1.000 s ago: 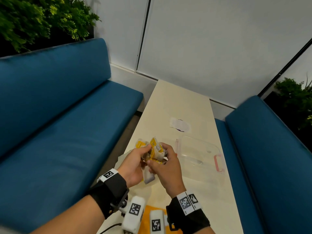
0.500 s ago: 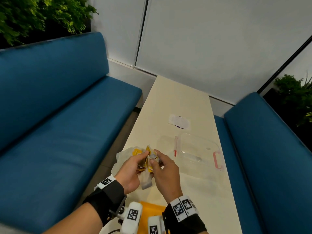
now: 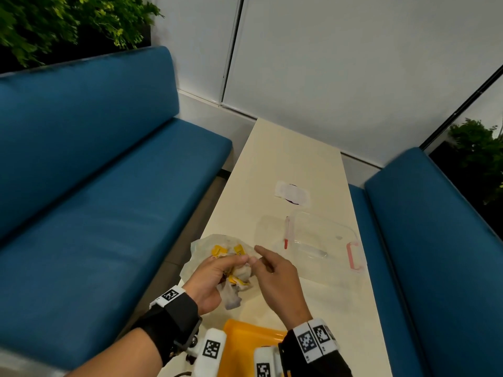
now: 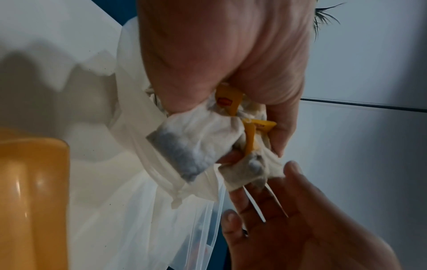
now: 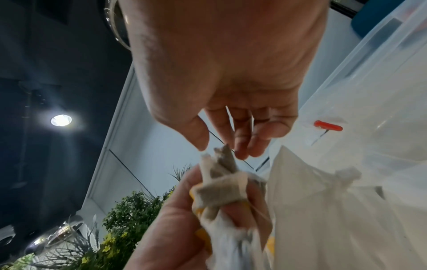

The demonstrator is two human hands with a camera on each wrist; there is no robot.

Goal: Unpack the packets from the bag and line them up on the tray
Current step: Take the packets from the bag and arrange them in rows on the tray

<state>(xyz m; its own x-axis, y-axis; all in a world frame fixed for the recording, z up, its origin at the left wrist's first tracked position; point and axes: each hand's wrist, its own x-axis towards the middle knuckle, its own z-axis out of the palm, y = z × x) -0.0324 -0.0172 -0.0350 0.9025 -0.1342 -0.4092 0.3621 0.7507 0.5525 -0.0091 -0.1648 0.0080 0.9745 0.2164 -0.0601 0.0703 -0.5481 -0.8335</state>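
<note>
My left hand (image 3: 239,261) grips a bunch of white tea-bag packets (image 3: 241,274) with yellow tags, just above the crumpled clear plastic bag (image 3: 200,247) lying on the table. The left wrist view shows the packets (image 4: 184,146) squeezed in my fist (image 4: 231,118). My right hand (image 3: 258,254) hovers beside the bunch with fingers relaxed. In the right wrist view its thumb and fingertips (image 5: 221,148) sit just off one packet's corner (image 5: 223,151), holding nothing. The orange tray (image 3: 245,341) lies at the table's near end, below both hands.
A clear plastic box (image 3: 326,240) with red clips stands right of the hands. A white paper patch (image 3: 292,193) lies farther along the narrow cream table (image 3: 285,153). Blue sofas (image 3: 109,213) flank both long sides.
Both hands have sunk toward the table over the plastic bag. My right hand has let go of the bunch and spread its fingers; the left keeps its hold.
</note>
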